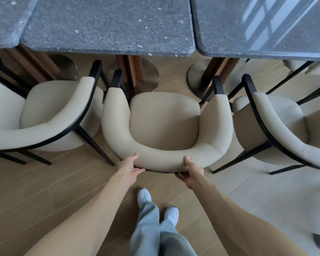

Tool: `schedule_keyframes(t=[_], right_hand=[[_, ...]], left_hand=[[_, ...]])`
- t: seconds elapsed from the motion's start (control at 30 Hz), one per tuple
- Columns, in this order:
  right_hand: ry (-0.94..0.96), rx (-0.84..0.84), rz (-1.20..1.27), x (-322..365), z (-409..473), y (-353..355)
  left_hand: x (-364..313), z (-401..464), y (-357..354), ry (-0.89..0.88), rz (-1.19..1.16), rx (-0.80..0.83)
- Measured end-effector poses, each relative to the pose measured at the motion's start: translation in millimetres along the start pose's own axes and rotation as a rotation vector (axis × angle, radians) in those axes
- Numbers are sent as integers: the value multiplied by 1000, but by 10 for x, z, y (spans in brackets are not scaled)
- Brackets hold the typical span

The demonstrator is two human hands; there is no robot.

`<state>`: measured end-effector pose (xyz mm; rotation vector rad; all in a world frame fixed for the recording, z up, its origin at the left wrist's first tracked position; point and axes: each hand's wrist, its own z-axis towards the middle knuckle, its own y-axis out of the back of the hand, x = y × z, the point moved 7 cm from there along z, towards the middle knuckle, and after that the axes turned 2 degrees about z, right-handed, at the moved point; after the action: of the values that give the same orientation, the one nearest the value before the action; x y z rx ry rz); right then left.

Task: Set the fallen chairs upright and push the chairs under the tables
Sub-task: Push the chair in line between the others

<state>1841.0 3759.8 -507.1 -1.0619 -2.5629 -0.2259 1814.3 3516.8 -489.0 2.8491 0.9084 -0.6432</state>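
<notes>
Wood-plank floor [54, 182] beneath a row of dark speckled stone tabletops on pedestal bases, seen from above. Middle tabletop [107, 26] stands far of the middle chair [164, 122], a cream upholstered armchair with a curved backrest and black frame, upright, its seat wholly clear of the tabletop edge and facing the pedestal [131, 71]. Left chair [50, 115] and right chair [277, 122] stand upright on either side, angled and also short of their tabletops. Left hand [131, 168] is clamped on the near left of the backrest, thumb on top and fingers curled under the rim; right hand [191, 169] is clamped likewise on the near right. Step in hand, as judged: pushing the middle chair under the tabletop. To do it well, press evenly through both hands so the chair travels straight; the armrest tips lie close to the neighbouring chairs' arms, so any twist risks a knock. Keep the legs on the floor and slow down as the seat front nears the pedestal base.
</notes>
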Motion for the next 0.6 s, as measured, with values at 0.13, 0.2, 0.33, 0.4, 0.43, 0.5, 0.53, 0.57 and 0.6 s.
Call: schedule_keyframes(t=[0.13, 0.2, 0.33, 0.4, 0.43, 0.5, 0.53, 0.57, 0.6], right_hand=[[21, -43, -24, 45, 73, -10], [30, -49, -24, 60, 88, -41], [67, -31, -60, 193, 159, -117], [70, -32, -61, 232, 194, -122], [67, -39, -61, 224, 212, -101], [71, -31, -58, 215, 232, -83], [66, -20, -51, 198, 232, -72], [56, -8, -41, 196, 232, -73], [43, -1, -36, 190, 221, -77]], left_hand=[[18, 133, 67, -36, 39, -61], [6, 187, 73, -59, 27, -72], [-17, 205, -46, -116, -18, -22], [20, 193, -86, -117, -29, -1], [42, 182, -85, -111, -35, -5], [38, 193, -77, -95, -56, -28], [33, 189, -80, -83, -55, -38], [25, 179, -90, -67, -51, -42], [27, 166, -95, -48, -48, -47]])
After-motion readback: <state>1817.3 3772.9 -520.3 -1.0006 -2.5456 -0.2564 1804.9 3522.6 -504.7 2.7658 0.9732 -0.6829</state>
